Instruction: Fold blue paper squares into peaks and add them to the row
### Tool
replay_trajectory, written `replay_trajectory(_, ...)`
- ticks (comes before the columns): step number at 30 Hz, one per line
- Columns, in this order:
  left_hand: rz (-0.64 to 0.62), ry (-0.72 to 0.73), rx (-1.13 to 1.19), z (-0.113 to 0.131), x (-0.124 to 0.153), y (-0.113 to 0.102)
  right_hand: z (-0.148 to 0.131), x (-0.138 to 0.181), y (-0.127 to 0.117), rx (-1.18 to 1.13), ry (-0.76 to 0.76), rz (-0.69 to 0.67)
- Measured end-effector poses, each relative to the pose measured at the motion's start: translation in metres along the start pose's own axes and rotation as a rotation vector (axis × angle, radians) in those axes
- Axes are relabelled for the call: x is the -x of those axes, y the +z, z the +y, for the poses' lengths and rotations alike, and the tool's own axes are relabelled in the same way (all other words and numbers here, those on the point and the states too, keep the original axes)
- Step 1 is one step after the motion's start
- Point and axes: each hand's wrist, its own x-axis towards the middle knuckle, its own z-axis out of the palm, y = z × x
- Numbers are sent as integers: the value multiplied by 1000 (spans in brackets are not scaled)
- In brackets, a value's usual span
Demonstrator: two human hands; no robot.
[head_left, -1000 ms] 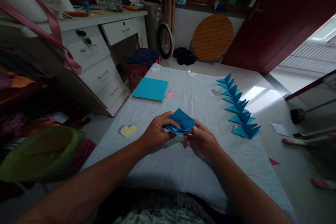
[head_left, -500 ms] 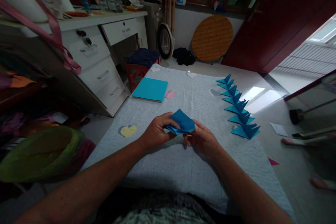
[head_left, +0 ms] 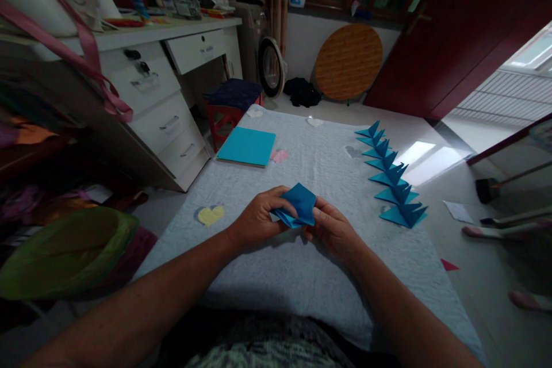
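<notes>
1. The bare left hand (head_left: 257, 217) pinched the left side of a small, partly folded piece of bright blue paper (head_left: 302, 198), its fingertips tucked among the layers.
2. The bare right hand (head_left: 338, 229) pinched the paper's right edge, thumb on the near face; its other fingertips were partly hidden behind.
3. That paper was between the two hands, above the middle of a table draped in pale grey cloth (head_left: 297, 282), one corner pointing away from the person.
4. Beyond the left hand, a flat stack of square turquoise paper sheets (head_left: 248, 146) lay near the table's left edge, beside a pink heart pattern (head_left: 280, 155).
5. A row of pointed, folded blue paper figures (head_left: 403, 215) ran along the right edge, well apart from the right hand.
6. A yellow heart pattern (head_left: 211, 215) showed on the cloth, left of the left hand.
</notes>
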Motion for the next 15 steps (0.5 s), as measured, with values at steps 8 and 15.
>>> replay_trajectory(8, -57, 10, 16, 0, 1, 0, 0, 1, 1, 15, 27, -22)
replay_trajectory(15, -106, 21, 8, -1, -1, -1, 2, 1, -2, 56, 51, -52)
